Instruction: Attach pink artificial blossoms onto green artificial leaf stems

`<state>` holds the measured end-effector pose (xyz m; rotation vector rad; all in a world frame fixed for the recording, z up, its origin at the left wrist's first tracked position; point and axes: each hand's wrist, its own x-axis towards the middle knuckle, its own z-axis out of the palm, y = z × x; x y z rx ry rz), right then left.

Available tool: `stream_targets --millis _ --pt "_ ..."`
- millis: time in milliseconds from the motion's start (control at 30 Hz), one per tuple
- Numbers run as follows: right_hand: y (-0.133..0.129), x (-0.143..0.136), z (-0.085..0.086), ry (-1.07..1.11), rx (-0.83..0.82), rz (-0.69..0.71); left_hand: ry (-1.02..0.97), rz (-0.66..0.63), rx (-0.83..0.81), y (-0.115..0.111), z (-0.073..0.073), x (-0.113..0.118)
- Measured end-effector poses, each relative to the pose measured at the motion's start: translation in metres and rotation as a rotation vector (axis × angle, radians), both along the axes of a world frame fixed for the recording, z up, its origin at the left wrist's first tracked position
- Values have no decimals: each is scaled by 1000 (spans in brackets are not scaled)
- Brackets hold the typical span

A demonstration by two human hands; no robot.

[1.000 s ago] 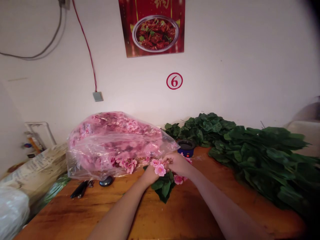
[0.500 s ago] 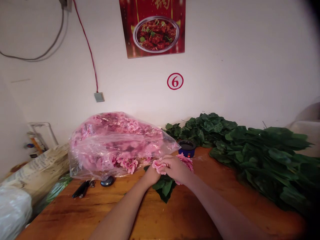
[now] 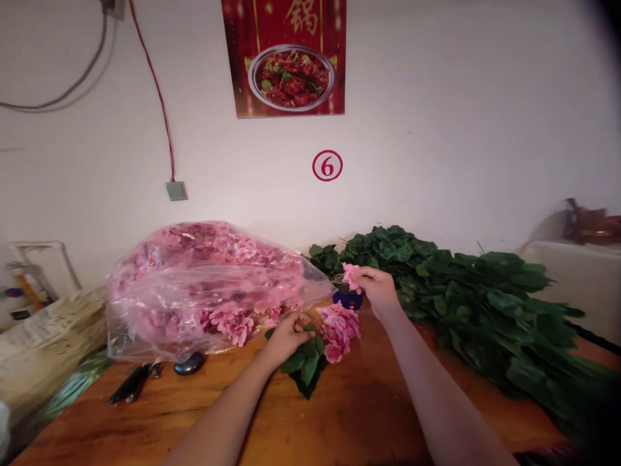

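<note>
My left hand (image 3: 290,338) is closed around the stem of an artificial flower spray (image 3: 338,330), which has pink blossoms at the right and green leaves (image 3: 306,366) hanging below my fingers. The stem itself is mostly hidden. With its fingers pinched, my right hand (image 3: 382,292) holds a single pink blossom (image 3: 349,275) over a small dark-blue pot (image 3: 347,299) with a lit red light. Whether the blossom touches the pot's contents I cannot tell. Left of the pot lies a clear plastic bag (image 3: 208,278) full of pink blossoms, some spilling from its front edge.
A large heap of green artificial leaves (image 3: 466,304) covers the right and back of the wooden table (image 3: 369,414). Keys with a black holder (image 3: 130,383) and a dark oval object (image 3: 189,364) lie front left. A paper sack (image 3: 53,343) stands beyond the left edge.
My right hand has moved away from my left, up to the blue pot, carrying the pink blossom. My left hand keeps hold of the spray. The view has shifted slightly right.
</note>
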<state>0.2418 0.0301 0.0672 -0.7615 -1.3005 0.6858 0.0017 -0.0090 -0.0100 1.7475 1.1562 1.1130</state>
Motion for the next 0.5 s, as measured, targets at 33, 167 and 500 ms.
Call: stream_targets --millis 33,167,500 --pt "8 11 -2 48 -35 -72 -4 -5 6 1 -1 0" --pt "34 37 -18 42 -143 -284 4 -28 15 3 -4 1" --pt "38 22 -24 -250 -171 -288 73 -40 34 3 -5 1"
